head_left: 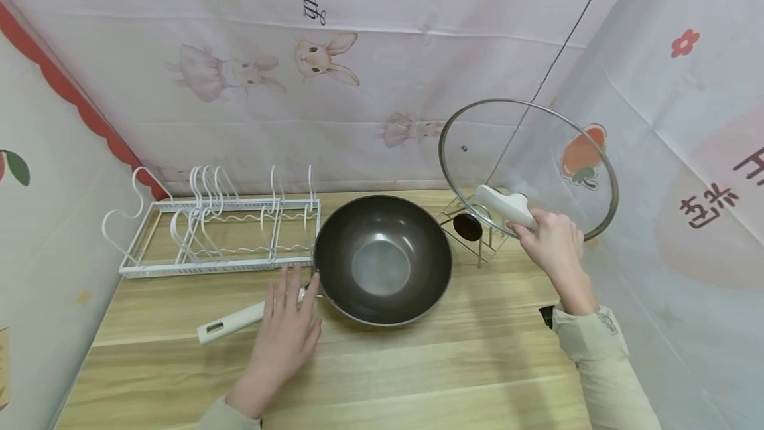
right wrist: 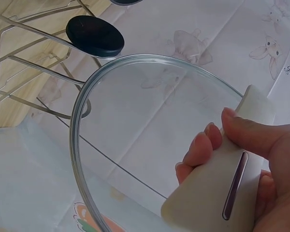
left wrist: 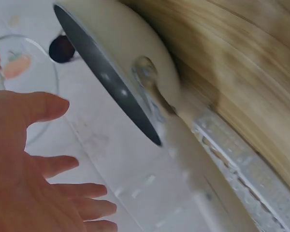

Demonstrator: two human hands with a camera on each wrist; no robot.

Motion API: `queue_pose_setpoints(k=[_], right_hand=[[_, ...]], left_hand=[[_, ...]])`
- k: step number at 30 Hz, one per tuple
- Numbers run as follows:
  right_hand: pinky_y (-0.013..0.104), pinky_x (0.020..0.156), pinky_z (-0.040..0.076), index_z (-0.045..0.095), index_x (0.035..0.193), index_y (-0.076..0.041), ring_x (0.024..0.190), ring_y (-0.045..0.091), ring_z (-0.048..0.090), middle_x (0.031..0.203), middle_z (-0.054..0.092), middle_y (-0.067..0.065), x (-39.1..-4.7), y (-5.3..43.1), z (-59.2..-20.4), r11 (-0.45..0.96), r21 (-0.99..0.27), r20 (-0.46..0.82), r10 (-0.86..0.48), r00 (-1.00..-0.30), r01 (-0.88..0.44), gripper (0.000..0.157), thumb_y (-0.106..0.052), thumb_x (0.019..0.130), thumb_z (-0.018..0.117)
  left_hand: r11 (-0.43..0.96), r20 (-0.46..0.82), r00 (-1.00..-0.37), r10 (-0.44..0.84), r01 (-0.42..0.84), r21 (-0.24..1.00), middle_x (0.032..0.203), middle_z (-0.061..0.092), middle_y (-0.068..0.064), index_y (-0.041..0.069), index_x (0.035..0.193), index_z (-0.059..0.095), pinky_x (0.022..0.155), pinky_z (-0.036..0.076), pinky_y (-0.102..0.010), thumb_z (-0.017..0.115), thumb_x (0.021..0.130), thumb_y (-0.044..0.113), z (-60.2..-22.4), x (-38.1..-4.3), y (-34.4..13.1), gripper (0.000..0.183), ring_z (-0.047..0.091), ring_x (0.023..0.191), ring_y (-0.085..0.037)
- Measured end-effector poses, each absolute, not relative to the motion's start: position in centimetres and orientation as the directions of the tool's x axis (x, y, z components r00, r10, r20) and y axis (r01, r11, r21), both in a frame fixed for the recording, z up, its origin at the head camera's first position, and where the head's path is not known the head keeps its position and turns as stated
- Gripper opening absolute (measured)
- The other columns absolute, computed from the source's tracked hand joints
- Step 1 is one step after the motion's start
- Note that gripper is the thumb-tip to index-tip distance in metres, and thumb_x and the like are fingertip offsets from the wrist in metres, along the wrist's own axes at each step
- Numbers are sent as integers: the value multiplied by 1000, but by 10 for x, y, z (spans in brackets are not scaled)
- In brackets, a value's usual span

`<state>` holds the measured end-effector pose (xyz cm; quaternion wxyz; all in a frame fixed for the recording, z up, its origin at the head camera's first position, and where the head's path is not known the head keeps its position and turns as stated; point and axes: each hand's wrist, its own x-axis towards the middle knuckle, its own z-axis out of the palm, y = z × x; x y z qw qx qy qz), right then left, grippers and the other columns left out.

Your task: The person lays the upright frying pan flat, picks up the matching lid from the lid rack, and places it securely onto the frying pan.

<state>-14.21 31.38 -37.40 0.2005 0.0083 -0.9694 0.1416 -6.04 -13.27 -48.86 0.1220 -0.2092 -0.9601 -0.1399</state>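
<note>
A dark-lined wok point(head_left: 382, 264) with a cream outside sits on the table, its long cream handle point(head_left: 233, 322) pointing to the lower left. Over that handle my left hand point(head_left: 286, 327) is spread, fingers straight; the left wrist view shows the palm point(left wrist: 34, 179) with nothing in it, beside the wok's handle point(left wrist: 198, 179). My right hand point(head_left: 552, 244) grips the white handle point(head_left: 504, 204) of a round glass lid point(head_left: 525, 105), which is tilted up at the right of the wok. In the right wrist view, thumb and fingers wrap the lid's handle point(right wrist: 222, 179).
A white wire dish rack point(head_left: 221, 267) stands left of the wok, close to its rim. At the right, partly behind the lid, is a metal wire stand point(head_left: 479, 254) with a dark round disc point(head_left: 467, 226). Printed cloth walls point(head_left: 382, 85) border the wooden table point(head_left: 418, 377).
</note>
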Motion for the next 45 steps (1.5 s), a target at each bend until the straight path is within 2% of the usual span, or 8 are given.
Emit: queue_pose_setpoints(k=[7,13,14,17,21,29,35,45], right_hand=[[35,39,26,51,67,-10,46,25,39,51,43,4,-136,313,-370,957,-280,415,46,-909,-79,37,-28,84,79],[34,40,25,49,65,-11,44,24,36,50,40,3,-134,311,-371,959,-264,444,30,-895,-99,38,-26,82,80],[34,40,25,49,65,-11,44,24,36,49,40,3,-134,310,-371,960,-262,450,27,-893,-103,39,-26,82,80],[34,40,24,50,65,-10,44,25,36,50,41,4,-133,309,-370,960,-257,457,21,-889,-109,38,-26,81,81],[33,39,25,52,66,-10,43,24,36,50,42,4,-131,307,-368,959,-256,463,13,-886,-119,37,-25,81,81],[33,39,25,53,67,-9,42,22,35,49,43,3,-126,298,-364,950,-258,496,-26,-868,-175,35,-23,79,83],[33,40,24,54,67,-10,44,21,35,50,42,1,-122,289,-359,943,-269,485,-41,-873,-194,34,-22,77,84],[32,39,25,59,70,-9,43,17,32,48,40,-2,-112,272,-352,927,-274,517,-82,-852,-256,31,-21,75,86]], left_hand=[[897,305,-906,294,372,240,155,19,-34,0,147,35,118,9,-63,72,85,18,-496,-64,-157,75,13,144,-52],[904,298,-916,268,346,250,153,23,-35,-3,147,35,119,8,-60,72,85,25,-511,-71,-183,77,16,143,-52],[904,309,-911,272,352,243,151,28,-35,-3,146,36,119,11,-60,69,87,28,-514,-73,-187,75,20,142,-52],[897,376,-877,300,394,202,136,46,-35,-6,140,42,113,27,-63,50,98,45,-522,-77,-199,67,37,132,-53],[871,488,-801,347,468,148,112,61,-30,-8,128,52,94,47,-62,21,102,60,-531,-82,-209,80,57,106,-49],[825,608,-695,384,554,111,94,66,-23,-6,106,64,71,57,-56,30,104,55,-540,-85,-219,70,65,81,-42],[798,665,-632,398,596,89,81,66,-15,-2,91,64,51,55,-42,36,105,50,-542,-87,-221,61,64,66,-31],[788,668,-625,404,608,92,80,67,-16,-4,90,65,49,55,-39,38,105,49,-543,-87,-224,61,64,63,-28]])
